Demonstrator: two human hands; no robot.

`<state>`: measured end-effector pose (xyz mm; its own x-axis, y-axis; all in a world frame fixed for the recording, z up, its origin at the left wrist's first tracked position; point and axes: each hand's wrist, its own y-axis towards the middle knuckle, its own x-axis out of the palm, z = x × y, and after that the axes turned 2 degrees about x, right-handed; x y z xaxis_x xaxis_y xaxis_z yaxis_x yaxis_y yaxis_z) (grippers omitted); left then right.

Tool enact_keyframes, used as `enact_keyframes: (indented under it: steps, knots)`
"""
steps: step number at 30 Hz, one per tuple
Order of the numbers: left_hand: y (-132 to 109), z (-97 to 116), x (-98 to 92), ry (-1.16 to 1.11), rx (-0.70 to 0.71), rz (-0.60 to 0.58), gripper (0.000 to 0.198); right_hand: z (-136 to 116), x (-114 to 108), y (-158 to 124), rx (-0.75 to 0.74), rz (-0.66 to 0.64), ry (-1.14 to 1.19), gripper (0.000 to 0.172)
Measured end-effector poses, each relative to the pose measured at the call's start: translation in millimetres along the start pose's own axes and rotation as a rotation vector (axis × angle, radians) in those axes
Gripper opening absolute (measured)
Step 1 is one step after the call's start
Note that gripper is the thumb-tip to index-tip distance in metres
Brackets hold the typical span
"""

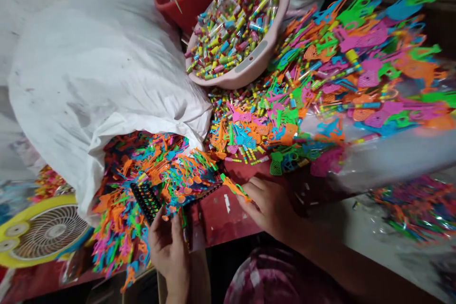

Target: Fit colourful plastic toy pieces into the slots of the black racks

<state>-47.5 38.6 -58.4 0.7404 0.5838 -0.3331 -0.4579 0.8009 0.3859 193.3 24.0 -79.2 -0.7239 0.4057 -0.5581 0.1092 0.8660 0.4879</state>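
My right hand (267,206) is closed on a small orange and green plastic piece (235,187), pinched between thumb and fingers above the red tabletop. My left hand (169,247) is at the near side of a black plastic basket (146,204). Its thumb and fingertips close around a small orange plastic piece (165,217) at the basket's edge. Rows of orange, green and blue pieces (185,183) stand packed in that basket. Loose coloured plastic pieces (121,228) lie heaped against its left side.
A big white sack (92,57) spills coloured pieces behind the basket. A pink basin (245,69) holds many small capped tubes, with a red tub (171,7) behind. More plastic pieces (370,66) are piled at right. A yellow fan (50,230) lies at left.
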Motion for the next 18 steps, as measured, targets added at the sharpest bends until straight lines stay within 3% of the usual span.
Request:
enact_keyframes:
  steps: [3,9,15,18]
  knots:
    - [-8.7,13.9,0.8,0.061,0.218,0.156,0.037,-0.2,0.3,1.8,0.008,-0.015,0.024,0.020]
    - [-19.9,37.6,6.1,0.273,0.688,0.026,0.039,-1.4,0.9,8.3,0.003,-0.020,0.028,0.022]
    - [-3.0,71.5,31.7,0.435,0.844,-0.061,0.044,-3.6,-0.6,15.3,-0.039,0.016,-0.046,0.024]
    - [14.0,84.9,39.1,0.494,0.875,-0.200,0.039,-6.8,-1.5,17.2,-0.060,0.000,-0.074,0.022]
